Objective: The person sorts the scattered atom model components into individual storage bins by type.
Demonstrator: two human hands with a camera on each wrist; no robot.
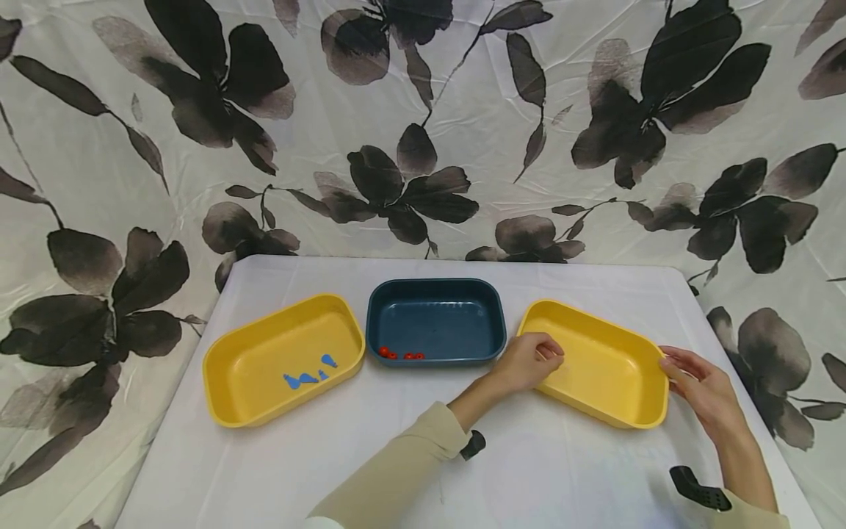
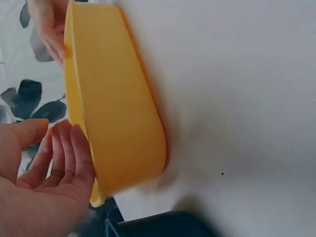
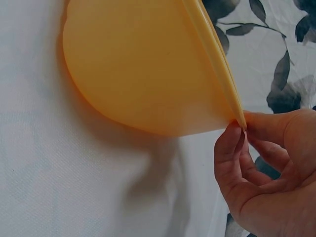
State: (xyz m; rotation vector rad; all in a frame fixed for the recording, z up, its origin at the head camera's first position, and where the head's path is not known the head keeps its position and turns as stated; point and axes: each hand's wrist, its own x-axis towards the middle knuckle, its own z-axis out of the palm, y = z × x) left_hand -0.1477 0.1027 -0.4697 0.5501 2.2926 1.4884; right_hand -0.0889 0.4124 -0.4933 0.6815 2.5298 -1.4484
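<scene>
At the right stands a yellow tray [image 1: 595,360], set at a slant, with a hand at each end. My right hand [image 1: 709,393] pinches its right-end rim between thumb and fingers, as the right wrist view shows at the rim [image 3: 217,54]. Over the tray's left end is my left hand [image 1: 525,362], its fingers loosely bent. In the left wrist view the left thumb stands apart from the fingers [image 2: 61,153], which lie by the tray's rim; whether they touch it I cannot tell.
A dark blue tray [image 1: 436,316] in the middle holds several small red pieces [image 1: 390,355] along its front. Another yellow tray [image 1: 264,360] at the left contains several small blue pieces [image 1: 307,378]. White cloth [image 1: 515,470] covers the table; a floral sheet [image 1: 410,88] hangs behind.
</scene>
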